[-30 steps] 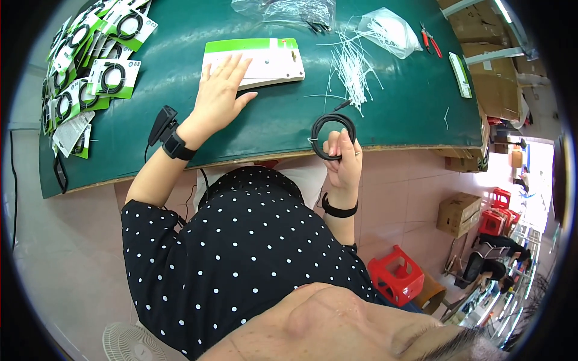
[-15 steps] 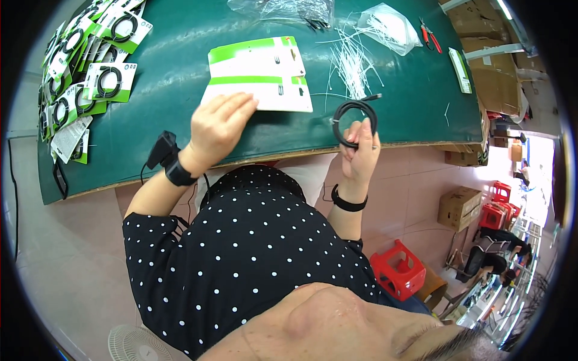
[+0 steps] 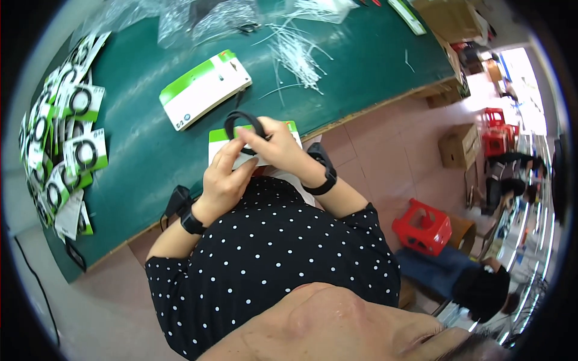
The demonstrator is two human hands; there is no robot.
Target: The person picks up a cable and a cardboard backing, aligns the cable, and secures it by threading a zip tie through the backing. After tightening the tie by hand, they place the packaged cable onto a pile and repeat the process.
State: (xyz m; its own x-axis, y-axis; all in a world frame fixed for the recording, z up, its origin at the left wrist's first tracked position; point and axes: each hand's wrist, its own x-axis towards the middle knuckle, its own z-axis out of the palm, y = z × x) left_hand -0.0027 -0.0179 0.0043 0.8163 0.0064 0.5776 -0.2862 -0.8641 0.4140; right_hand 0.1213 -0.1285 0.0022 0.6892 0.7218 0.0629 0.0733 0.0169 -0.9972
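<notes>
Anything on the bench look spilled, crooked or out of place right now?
Thin white plastic ties lie strewn loosely across the green table, and the finished green-and-white cable cards sit in an untidy overlapping heap at its left edge. Nothing looks damaged.

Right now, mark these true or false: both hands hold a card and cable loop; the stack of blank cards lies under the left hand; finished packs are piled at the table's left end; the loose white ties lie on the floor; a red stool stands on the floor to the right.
1. Both hands, the left hand and the right hand, hold a green-and-white card with a black cable loop against it: true.
2. The card stack lies under the left hand: false; it lies apart on the green table, beyond the hands.
3. Finished packs are piled at the table's left end: true.
4. The white ties lie on the floor: false; they lie on the table.
5. A red stool stands on the floor to the right: true.
</notes>
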